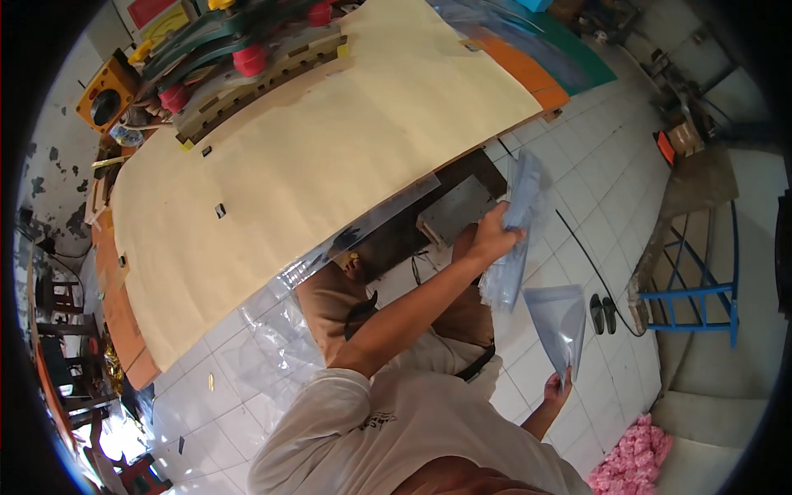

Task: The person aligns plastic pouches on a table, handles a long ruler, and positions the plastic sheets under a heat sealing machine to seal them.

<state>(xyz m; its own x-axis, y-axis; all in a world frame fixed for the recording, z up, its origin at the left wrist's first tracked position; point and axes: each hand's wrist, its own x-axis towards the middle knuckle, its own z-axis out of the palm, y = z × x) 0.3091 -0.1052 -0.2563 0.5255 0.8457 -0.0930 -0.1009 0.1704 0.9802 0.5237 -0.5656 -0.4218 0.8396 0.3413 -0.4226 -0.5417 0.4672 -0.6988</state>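
Observation:
My left hand (497,237) reaches across to the right of the table edge and grips a thick bundle of clear plastic bags (521,194). The bundle hangs above and below the fist. Low on the right, my right hand (558,388) pinches the narrow gathered end of one clear plastic bag (554,318), which fans out wide away from the fingers. The two hands are apart, and neither touches the table.
A cream-covered table (330,157) carries a green machine (231,49) with red knobs at its far side. Clear plastic film (285,330) hangs below its near edge. On the tiled floor lie dark sandals (603,313), a blue metal frame (693,295) and a pink heap (634,458).

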